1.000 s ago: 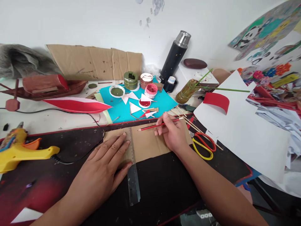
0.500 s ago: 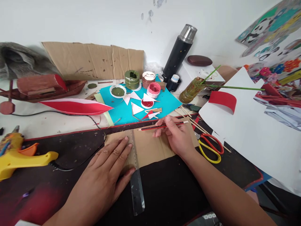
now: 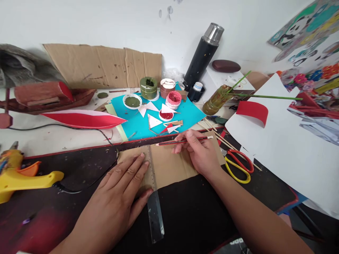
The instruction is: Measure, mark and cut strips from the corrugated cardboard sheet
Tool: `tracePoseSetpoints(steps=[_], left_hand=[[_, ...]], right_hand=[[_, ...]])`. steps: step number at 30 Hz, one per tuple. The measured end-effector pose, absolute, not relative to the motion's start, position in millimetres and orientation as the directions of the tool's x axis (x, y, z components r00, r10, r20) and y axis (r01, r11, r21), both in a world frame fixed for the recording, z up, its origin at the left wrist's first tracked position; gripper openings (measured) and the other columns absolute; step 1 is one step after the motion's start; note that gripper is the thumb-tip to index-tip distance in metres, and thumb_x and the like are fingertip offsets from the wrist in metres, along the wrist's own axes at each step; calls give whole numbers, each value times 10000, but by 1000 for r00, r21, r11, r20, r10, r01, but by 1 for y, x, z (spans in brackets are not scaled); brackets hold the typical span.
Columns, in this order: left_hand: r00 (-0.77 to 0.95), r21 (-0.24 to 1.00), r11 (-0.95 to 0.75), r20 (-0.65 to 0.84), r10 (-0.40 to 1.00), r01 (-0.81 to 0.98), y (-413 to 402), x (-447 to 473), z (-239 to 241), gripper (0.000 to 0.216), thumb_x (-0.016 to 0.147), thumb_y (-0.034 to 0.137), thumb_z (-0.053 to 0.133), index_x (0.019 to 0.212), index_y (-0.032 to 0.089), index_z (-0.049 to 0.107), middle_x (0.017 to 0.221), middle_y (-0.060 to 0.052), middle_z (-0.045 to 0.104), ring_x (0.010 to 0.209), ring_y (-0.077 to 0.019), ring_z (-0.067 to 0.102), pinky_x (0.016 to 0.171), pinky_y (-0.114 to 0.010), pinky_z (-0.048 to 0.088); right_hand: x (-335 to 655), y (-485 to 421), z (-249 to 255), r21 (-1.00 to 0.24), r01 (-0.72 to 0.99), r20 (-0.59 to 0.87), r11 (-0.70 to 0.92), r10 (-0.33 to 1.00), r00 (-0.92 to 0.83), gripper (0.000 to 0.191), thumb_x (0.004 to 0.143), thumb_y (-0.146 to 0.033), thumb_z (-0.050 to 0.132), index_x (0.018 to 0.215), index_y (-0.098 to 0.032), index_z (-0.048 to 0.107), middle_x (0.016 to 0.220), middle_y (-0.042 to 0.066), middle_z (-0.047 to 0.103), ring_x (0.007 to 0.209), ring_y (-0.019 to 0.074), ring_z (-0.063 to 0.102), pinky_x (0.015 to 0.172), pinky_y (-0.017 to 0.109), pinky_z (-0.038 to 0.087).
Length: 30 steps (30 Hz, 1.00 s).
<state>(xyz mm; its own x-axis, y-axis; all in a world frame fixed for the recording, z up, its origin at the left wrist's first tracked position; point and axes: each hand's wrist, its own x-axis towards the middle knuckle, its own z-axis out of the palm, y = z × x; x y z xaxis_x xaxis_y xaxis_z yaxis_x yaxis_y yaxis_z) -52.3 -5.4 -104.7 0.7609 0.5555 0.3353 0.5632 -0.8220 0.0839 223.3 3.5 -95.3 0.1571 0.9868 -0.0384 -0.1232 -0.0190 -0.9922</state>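
My left hand (image 3: 124, 180) lies flat with fingers stretched out, pressing a clear ruler (image 3: 155, 215) onto a piece of brown cardboard (image 3: 172, 165). The ruler crosses the cardboard from its far edge and sticks out past its near edge over the dark table mat. Between the thumb and fingers of my right hand (image 3: 198, 151) is a red and black pencil (image 3: 176, 142), held nearly level above the cardboard. Its point faces left, close to the ruler's far end. Just right of the cardboard lie scissors (image 3: 239, 165) with red and yellow handles.
A yellow glue gun (image 3: 31, 178) lies at left, its cord curving toward the cardboard. Behind are a red boat model (image 3: 50, 97), open paint jars (image 3: 148, 88) on blue paper (image 3: 119, 109), and a black thermos (image 3: 201, 58). White paper (image 3: 280, 151) covers the right side.
The view has shifted very slightly. Both hands, the ruler and the pencil stay in practically the same places on and over the cardboard.
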Motion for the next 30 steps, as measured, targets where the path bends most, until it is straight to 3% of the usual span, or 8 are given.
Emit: tracePoseSetpoints(steps=[11, 19, 30], left_hand=[[753, 100, -816, 335, 566, 569, -5, -53, -105, 571, 1138, 436, 455, 1594, 108, 552, 1652, -176, 623, 1450, -378, 633, 1113, -518, 509], [767, 80, -826, 330, 550, 558, -4, -52, -104, 567, 1140, 424, 453, 1582, 85, 557, 1645, -186, 628, 1456, -383, 625, 1126, -522, 487], [764, 92, -826, 335, 551, 555, -4, -52, -105, 572, 1141, 434, 458, 1569, 67, 560, 1614, -203, 652, 1430, -391, 638, 1115, -534, 491]], right_hand=[[222, 2, -94, -997, -75, -34, -24, 989, 143, 496, 1035, -705, 693, 927, -236, 814, 714, 9, 748, 718, 236, 794, 862, 433, 645], [218, 2, -87, -999, -40, -22, -16, 988, 151, 527, 1011, -737, 702, 893, -232, 797, 708, 6, 765, 676, 214, 775, 802, 382, 600], [216, -1, -79, -996, 90, 23, 12, 992, 122, 522, 1036, -726, 671, 911, -238, 805, 728, 20, 790, 789, 238, 790, 873, 411, 609]])
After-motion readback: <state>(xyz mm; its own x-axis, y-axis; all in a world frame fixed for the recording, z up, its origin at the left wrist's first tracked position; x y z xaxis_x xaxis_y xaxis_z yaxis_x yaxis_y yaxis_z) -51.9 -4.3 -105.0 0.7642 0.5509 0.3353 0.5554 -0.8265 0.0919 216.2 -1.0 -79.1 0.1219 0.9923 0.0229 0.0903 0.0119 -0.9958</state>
